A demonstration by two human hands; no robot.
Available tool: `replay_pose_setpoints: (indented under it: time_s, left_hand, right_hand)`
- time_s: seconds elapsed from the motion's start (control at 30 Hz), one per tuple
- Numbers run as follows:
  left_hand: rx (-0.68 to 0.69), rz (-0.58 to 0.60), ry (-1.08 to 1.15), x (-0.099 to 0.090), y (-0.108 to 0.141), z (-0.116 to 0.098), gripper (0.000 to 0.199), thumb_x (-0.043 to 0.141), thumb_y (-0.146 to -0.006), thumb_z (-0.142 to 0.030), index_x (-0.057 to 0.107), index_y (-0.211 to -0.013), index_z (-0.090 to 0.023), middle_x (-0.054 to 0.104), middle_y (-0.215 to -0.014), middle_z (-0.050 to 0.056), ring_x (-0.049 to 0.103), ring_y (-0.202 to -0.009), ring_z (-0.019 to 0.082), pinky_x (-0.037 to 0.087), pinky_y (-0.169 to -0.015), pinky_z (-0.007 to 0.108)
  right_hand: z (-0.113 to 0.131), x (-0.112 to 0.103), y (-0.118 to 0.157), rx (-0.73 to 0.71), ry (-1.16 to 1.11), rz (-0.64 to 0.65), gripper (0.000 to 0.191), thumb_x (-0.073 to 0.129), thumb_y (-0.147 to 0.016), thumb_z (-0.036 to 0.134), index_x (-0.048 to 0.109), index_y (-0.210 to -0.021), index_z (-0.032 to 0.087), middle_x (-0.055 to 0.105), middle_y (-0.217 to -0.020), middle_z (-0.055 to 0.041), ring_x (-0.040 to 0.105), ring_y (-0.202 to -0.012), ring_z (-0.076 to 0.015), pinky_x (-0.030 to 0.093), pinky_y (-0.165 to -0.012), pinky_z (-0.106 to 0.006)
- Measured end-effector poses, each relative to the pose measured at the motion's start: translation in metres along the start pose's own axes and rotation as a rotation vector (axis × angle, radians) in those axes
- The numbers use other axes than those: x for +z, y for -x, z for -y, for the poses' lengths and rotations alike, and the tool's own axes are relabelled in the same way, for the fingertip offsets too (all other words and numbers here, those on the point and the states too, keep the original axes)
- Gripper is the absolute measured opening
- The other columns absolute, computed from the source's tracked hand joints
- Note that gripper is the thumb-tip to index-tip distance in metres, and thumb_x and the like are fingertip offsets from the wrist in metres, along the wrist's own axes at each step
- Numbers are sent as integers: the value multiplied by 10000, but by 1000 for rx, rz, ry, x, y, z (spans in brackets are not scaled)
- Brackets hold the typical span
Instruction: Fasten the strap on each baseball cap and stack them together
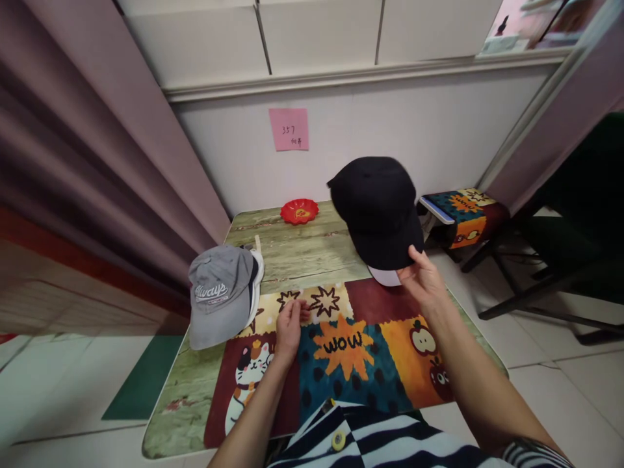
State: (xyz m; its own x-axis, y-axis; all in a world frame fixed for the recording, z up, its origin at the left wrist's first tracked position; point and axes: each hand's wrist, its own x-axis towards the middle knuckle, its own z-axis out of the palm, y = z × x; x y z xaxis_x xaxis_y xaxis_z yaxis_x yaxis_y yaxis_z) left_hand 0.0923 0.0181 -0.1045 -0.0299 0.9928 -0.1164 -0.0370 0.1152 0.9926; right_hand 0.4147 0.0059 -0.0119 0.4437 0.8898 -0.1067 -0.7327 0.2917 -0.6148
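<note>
My right hand [423,278] grips the brim of a black baseball cap [373,201] at the right side of the table. A pale lavender brim [385,276] shows just below the black one; the rest of that cap is hidden. Over the patterned mat [336,383], my left hand [292,318] is empty, its fingers loosely curled and slightly apart. Left of it, a grey cap [221,292] with white lettering lies at the table's left edge. Behind the grey cap shows the edge of a white and dark cap [257,279], partly hidden.
A red scalloped dish [299,211] stands near the back of the wood-grain table [178,403]. A pink note [289,129] is on the wall behind. To the right are a small mat-covered stand [461,211] and a dark chair [575,240]. A curtain [107,130] hangs on the left.
</note>
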Motion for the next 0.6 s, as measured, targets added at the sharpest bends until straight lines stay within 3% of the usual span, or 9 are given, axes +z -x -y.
replay_pose_setpoints:
  time_s: [0.13,0.3,0.6]
  left_hand:
    - [60,89,-49,-6,5,5,339,709,-821,-514,708,-928,-192,715,-845,49,653,-733,188,537,-722,322]
    - [53,101,-72,-7,7,6,264,714,-820,-439,701,-940,-204,722,-879,48,673,-759,193,544,-761,336]
    - [74,117,-103,-8,8,11,229,690,-841,-402,696,-958,-205,721,-910,54,674,-777,195,533,-772,332]
  right_hand:
    - [-2,-42,-37,-12,38,-140,282,727,-830,116,706,-1082,242,805,-1039,3,750,-1007,-135,599,-961,-272]
    - [-23,-98,-49,106,196,-319,206,651,-805,24,688,-870,215,786,-776,12,748,-678,-139,652,-650,-238]
    - [-25,-115,-51,-7,347,-382,244,742,-725,123,669,-935,224,753,-881,7,706,-746,-151,621,-668,-279]
